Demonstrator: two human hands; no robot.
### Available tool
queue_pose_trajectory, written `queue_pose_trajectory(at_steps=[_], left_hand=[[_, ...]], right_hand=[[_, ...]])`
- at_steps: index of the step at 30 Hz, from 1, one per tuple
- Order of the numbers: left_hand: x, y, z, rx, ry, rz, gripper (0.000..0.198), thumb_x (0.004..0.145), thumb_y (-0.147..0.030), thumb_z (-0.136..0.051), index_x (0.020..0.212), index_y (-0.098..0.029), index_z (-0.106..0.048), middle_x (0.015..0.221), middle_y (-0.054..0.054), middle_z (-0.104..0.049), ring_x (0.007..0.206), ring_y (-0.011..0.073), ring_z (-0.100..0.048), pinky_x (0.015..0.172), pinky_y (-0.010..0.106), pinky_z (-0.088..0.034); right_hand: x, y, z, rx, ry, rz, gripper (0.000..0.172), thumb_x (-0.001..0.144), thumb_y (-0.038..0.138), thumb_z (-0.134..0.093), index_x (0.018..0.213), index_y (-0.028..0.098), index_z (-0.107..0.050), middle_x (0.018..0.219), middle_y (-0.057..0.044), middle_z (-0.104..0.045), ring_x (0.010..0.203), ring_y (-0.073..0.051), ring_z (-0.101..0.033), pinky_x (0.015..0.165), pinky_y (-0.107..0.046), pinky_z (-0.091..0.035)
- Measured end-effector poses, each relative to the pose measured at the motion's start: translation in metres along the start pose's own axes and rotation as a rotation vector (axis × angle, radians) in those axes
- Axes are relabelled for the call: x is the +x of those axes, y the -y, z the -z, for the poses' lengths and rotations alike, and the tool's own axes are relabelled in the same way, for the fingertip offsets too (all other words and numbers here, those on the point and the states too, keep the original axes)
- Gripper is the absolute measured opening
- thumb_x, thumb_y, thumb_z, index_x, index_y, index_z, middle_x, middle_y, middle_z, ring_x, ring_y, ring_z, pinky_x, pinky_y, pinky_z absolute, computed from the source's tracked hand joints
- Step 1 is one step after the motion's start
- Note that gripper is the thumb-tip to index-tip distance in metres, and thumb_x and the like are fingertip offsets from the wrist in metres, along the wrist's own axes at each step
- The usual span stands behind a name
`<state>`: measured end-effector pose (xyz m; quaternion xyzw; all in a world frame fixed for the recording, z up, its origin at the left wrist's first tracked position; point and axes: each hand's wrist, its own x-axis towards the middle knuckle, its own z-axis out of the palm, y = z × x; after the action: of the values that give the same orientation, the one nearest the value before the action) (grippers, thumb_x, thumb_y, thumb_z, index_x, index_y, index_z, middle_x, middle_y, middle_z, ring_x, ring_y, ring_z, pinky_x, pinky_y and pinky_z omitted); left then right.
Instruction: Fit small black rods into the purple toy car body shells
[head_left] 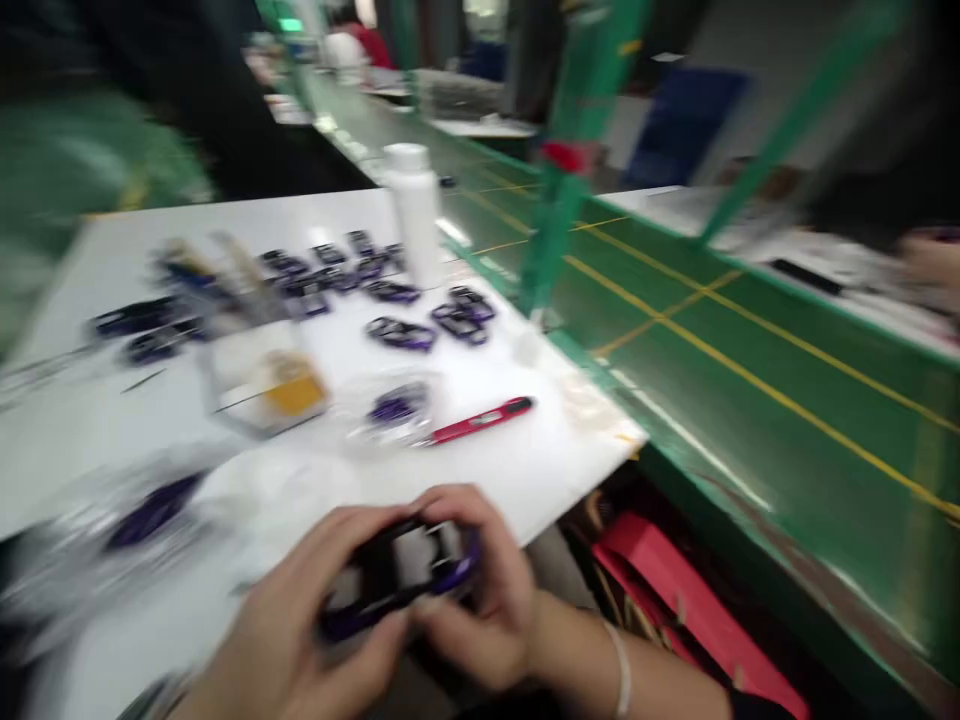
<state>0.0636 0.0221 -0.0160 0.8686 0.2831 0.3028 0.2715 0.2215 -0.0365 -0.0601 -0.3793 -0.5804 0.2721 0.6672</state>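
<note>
A purple and black toy car body is held between both hands near the table's front edge. My left hand grips its left end, with thumb and fingers wrapped round it. On its right end, my right hand closes with the thumb along the near side and fingers over the far side. Motion blur hides its finer detail. Beyond the hands lie a red utility knife and a clear plastic bag of small purple parts. More car bodies are scattered farther back.
A white bottle stands at the table's back right. Left of centre is a clear box with a yellow label, tools behind it. Another bag of purple parts lies at left. A green post rises beyond the right edge.
</note>
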Motion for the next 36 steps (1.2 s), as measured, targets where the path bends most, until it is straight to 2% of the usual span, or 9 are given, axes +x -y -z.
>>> queue_pose_trajectory(at_steps=[2, 3, 6, 14, 21, 25, 27, 31, 36], left_hand=[[-0.010, -0.002, 0.012, -0.026, 0.031, 0.064, 0.045, 0.078, -0.020, -0.066, 0.122, -0.023, -0.058, 0.110, 0.005, -0.071, 0.096, 0.0201, -0.070, 0.081, 0.029, -0.060], [-0.011, -0.003, 0.013, -0.075, 0.052, 0.091, 0.047, 0.075, -0.019, -0.066, 0.121, -0.021, -0.057, 0.108, 0.006, -0.072, 0.094, 0.0205, -0.070, 0.079, 0.029, -0.060], [-0.007, -0.004, 0.009, -0.198, -0.016, 0.117, 0.048, 0.069, -0.017, -0.066, 0.117, -0.018, -0.059, 0.100, 0.006, -0.072, 0.087, 0.0197, -0.070, 0.074, 0.029, -0.061], [-0.008, -0.003, 0.004, -0.267, -0.088, 0.157, 0.049, 0.063, -0.015, -0.071, 0.111, -0.016, -0.061, 0.094, 0.005, -0.071, 0.082, 0.0182, -0.068, 0.072, 0.028, -0.059], [-0.001, -0.009, 0.006, -0.348, -0.071, 0.350, 0.041, 0.055, -0.011, -0.068, 0.096, -0.016, -0.067, 0.085, 0.001, -0.072, 0.070, 0.0150, -0.068, 0.061, 0.022, -0.056], [-0.001, -0.009, 0.007, -0.481, -0.027, 0.498, 0.042, 0.055, -0.008, -0.071, 0.096, -0.020, -0.068, 0.077, -0.005, -0.069, 0.060, 0.0094, -0.061, 0.053, 0.016, -0.050], [-0.001, -0.007, 0.008, -0.614, 0.055, 0.615, 0.038, 0.061, -0.011, -0.071, 0.097, -0.022, -0.067, 0.076, -0.006, -0.068, 0.060, 0.0086, -0.059, 0.053, 0.014, -0.049], [0.002, -0.004, 0.014, -0.826, 0.246, 0.846, 0.032, 0.070, -0.026, -0.073, 0.100, -0.022, -0.063, 0.083, -0.003, -0.067, 0.073, 0.0133, -0.060, 0.064, 0.020, -0.052], [0.006, -0.008, 0.017, -0.831, 0.221, 0.952, 0.034, 0.069, -0.035, -0.074, 0.097, -0.020, -0.063, 0.083, -0.002, -0.065, 0.075, 0.0145, -0.056, 0.067, 0.024, -0.048]], right_hand=[[-0.006, -0.002, -0.003, 0.112, 0.065, -0.058, 0.053, 0.083, 0.022, -0.063, 0.133, 0.024, -0.046, 0.121, -0.011, -0.054, 0.110, -0.022, -0.060, 0.091, -0.037, -0.057], [-0.008, -0.002, -0.001, 0.137, 0.083, -0.094, 0.054, 0.082, 0.015, -0.061, 0.133, 0.024, -0.047, 0.124, -0.011, -0.053, 0.116, -0.022, -0.057, 0.097, -0.038, -0.054], [-0.009, 0.003, 0.006, 0.158, 0.122, -0.169, 0.056, 0.081, 0.006, -0.057, 0.133, 0.024, -0.047, 0.128, -0.010, -0.051, 0.122, -0.021, -0.051, 0.105, -0.038, -0.049], [-0.005, 0.012, 0.011, 0.061, 0.200, -0.216, 0.060, 0.082, 0.010, -0.061, 0.137, 0.026, -0.045, 0.131, -0.008, -0.049, 0.124, -0.021, -0.051, 0.104, -0.034, -0.051], [-0.002, 0.015, 0.010, 0.007, 0.202, -0.231, 0.055, 0.086, 0.014, -0.054, 0.139, 0.026, -0.043, 0.129, -0.010, -0.048, 0.120, -0.025, -0.052, 0.096, -0.039, -0.055], [-0.003, 0.015, 0.004, 0.024, 0.188, -0.236, 0.048, 0.089, 0.018, -0.053, 0.136, 0.025, -0.042, 0.126, -0.011, -0.046, 0.117, -0.024, -0.051, 0.091, -0.038, -0.057], [-0.003, 0.016, -0.001, 0.040, 0.157, -0.252, 0.043, 0.092, 0.021, -0.050, 0.133, 0.025, -0.041, 0.125, -0.010, -0.044, 0.114, -0.021, -0.052, 0.090, -0.034, -0.056], [-0.003, 0.019, -0.011, 0.075, 0.096, -0.331, 0.035, 0.094, 0.022, -0.048, 0.128, 0.026, -0.040, 0.123, -0.007, -0.040, 0.106, -0.016, -0.055, 0.086, -0.027, -0.058], [0.000, 0.021, -0.019, 0.077, 0.038, -0.381, 0.028, 0.093, 0.023, -0.049, 0.120, 0.026, -0.041, 0.119, -0.008, -0.039, 0.101, -0.017, -0.058, 0.081, -0.032, -0.060]])
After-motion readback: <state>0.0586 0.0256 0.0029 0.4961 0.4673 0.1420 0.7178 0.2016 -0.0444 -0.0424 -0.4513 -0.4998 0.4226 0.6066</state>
